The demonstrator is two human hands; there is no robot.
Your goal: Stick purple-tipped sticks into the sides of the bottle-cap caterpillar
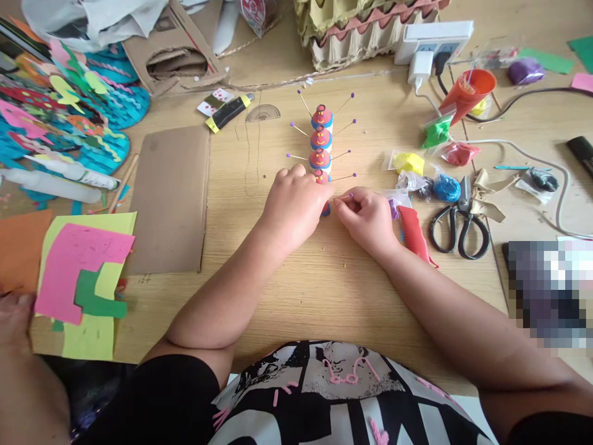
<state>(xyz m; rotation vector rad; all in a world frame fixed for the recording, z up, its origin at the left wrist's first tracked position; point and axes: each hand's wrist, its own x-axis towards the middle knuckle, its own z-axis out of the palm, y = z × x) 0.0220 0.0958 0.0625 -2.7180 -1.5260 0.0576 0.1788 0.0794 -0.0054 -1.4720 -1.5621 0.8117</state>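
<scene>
Red clay figures with yellow faces and blue bases stand in a column on the wooden table. Thin sticks with purple ball tips poke out from both sides of them. My left hand is closed around the nearest figure, and its fingers hide most of it. Just to the right, my right hand pinches a small stick with a purple tip close to that figure's lower side.
Scissors, a red wrapper and bagged clay lie right. A red cone and power strip are behind. Left are cardboard, coloured paper and another person's hand.
</scene>
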